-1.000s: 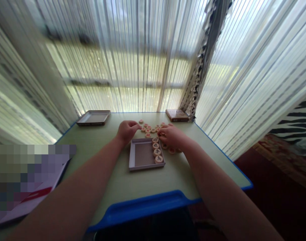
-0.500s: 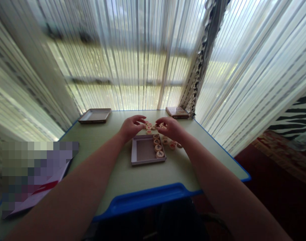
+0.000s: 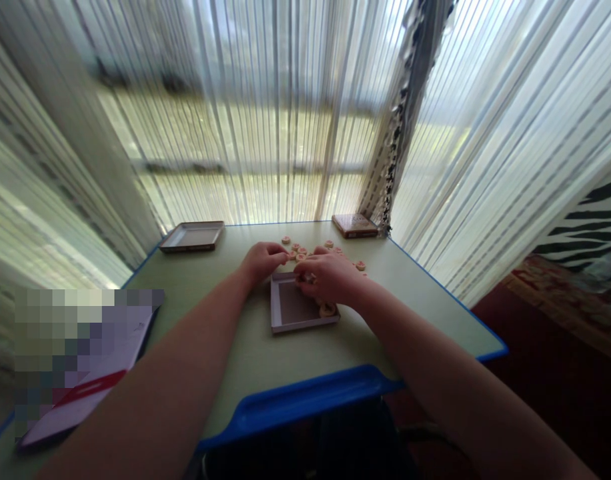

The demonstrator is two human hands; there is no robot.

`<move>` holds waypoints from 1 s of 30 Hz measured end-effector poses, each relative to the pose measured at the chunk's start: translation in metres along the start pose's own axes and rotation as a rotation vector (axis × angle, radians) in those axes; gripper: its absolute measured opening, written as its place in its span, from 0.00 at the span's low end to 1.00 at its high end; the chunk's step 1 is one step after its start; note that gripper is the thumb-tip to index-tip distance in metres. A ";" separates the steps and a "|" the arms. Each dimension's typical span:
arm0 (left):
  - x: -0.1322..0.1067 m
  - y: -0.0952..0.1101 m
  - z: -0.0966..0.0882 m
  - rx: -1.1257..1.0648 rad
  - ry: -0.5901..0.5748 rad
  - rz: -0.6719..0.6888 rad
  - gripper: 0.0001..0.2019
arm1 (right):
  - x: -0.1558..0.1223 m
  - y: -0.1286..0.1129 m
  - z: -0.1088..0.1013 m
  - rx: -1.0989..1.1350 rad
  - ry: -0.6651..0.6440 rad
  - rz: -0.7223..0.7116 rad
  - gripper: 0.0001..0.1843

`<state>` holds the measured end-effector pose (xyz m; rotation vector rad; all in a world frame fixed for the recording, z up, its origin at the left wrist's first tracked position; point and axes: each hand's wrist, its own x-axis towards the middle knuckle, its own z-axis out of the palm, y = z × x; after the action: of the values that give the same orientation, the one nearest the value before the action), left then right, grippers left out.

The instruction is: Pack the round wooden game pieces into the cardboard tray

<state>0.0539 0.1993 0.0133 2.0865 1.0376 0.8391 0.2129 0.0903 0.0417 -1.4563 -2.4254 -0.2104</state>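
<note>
A shallow open box tray [image 3: 277, 310] lies near the table's middle, with a round Chinese chess piece [image 3: 327, 310] at its near right corner. Over the tray's far right part is my right hand [image 3: 330, 275], its fingers curled on a Chinese chess piece partly hidden by them. The other pieces along the tray's right side are covered by this hand. Just beyond the far left corner, my left hand [image 3: 261, 262] has thumb and finger pinched at a Chinese chess piece [image 3: 292, 255]. Several loose pieces with red marks, such as one piece [image 3: 286, 240], lie scattered behind both hands.
An open box lid [image 3: 193, 237] sits at the table's back left, and a closed flat box [image 3: 355, 225] at the back right. A purple-white item with a red band [image 3: 90, 389] lies left. The table has a blue rim with a tray [image 3: 305, 397] in front. Curtains hang behind.
My right hand has come nearer, from the loose pieces to over the tray, and its fingers have closed. My left hand's fingers have come together; some loose pieces are spread wider.
</note>
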 end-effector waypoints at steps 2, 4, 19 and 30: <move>0.000 -0.001 -0.001 -0.001 -0.003 0.005 0.13 | -0.001 0.000 -0.001 -0.023 -0.005 0.011 0.10; 0.000 0.000 -0.001 0.008 -0.026 0.007 0.13 | -0.001 0.000 -0.002 -0.034 -0.030 0.019 0.10; -0.007 0.016 0.003 0.182 -0.278 0.085 0.17 | 0.000 0.000 0.001 -0.051 -0.049 0.089 0.11; -0.007 0.012 0.005 0.130 -0.294 0.032 0.15 | 0.001 0.021 0.006 0.156 0.089 0.186 0.13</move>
<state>0.0594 0.1869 0.0177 2.2577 0.9212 0.4699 0.2299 0.1023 0.0359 -1.5547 -2.1681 -0.0422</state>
